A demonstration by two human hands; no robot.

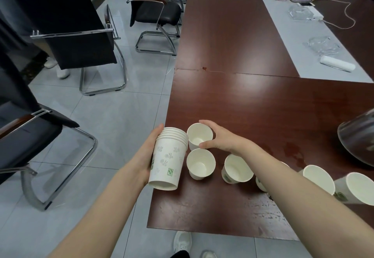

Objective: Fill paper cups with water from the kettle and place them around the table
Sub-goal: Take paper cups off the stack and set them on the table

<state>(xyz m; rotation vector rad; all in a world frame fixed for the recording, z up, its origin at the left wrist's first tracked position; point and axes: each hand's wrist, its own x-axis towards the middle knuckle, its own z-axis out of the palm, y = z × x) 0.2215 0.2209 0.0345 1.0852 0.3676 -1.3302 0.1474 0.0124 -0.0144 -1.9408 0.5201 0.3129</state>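
early yet: left grip (149, 156) curls round the cup stack (168, 160) at the desk (242, 100) edge, right grip (220, 138) pinches an empty cup (199, 136) beside other cups (200, 163), none filled, what looks like the kettle (358, 142) untouched.

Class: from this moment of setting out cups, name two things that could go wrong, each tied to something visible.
Reaching with the right hand, the forearm crosses above the closely set empty cups and might knock one. The left hand holds the cup stack at the table edge; a slip might drop it on the floor.
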